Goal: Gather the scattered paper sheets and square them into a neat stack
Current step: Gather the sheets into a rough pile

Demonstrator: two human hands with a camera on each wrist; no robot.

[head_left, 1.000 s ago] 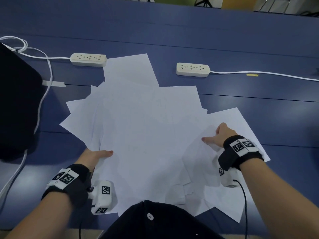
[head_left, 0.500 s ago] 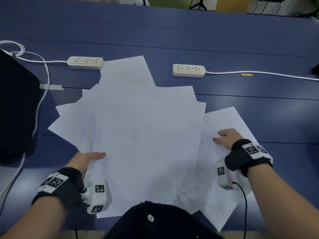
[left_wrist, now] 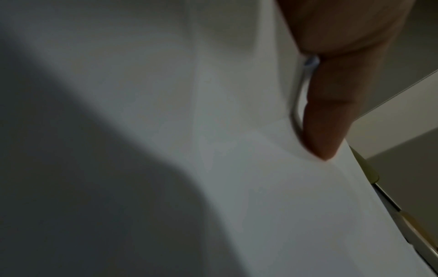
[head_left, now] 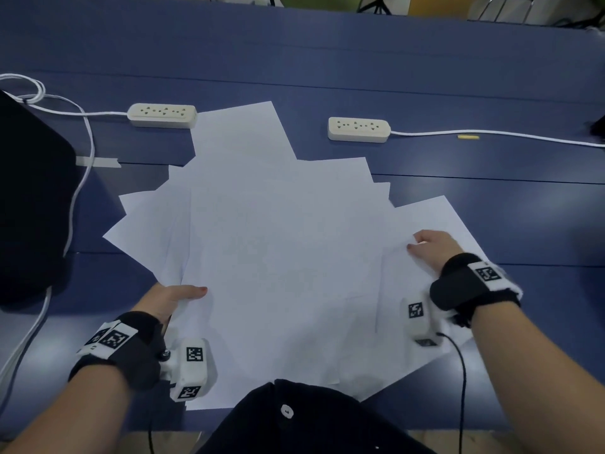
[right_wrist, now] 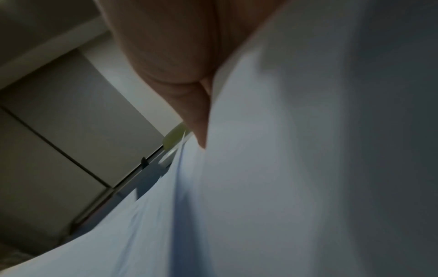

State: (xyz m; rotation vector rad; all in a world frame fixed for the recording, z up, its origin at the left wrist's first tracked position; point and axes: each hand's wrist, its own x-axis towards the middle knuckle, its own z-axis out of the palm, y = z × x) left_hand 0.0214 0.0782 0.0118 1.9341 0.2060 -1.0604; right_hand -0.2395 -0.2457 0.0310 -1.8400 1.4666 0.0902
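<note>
Several white paper sheets (head_left: 278, 257) lie fanned and overlapping on the blue table (head_left: 491, 77). My left hand (head_left: 176, 296) holds the pile's near-left edge, thumb on top and fingers hidden beneath. In the left wrist view the thumb (left_wrist: 331, 112) presses on the paper (left_wrist: 237, 168), whose edge curls up beside it. My right hand (head_left: 432, 247) sits at the right side with curled fingers, gripping the edge of the upper sheets over the rightmost sheet. The right wrist view shows that hand (right_wrist: 177, 56) against lifted paper (right_wrist: 284, 168).
Two beige power strips (head_left: 162, 115) (head_left: 359, 129) lie beyond the papers, the left one touching a sheet's far corner. A white cable (head_left: 78, 158) runs down the left beside a black object (head_left: 29, 208). A small yellow item (head_left: 468, 137) lies far right.
The buckled sheets at the near right have flattened under the large top sheet. My right hand slid slightly right along the pile. My left hand kept its hold.
</note>
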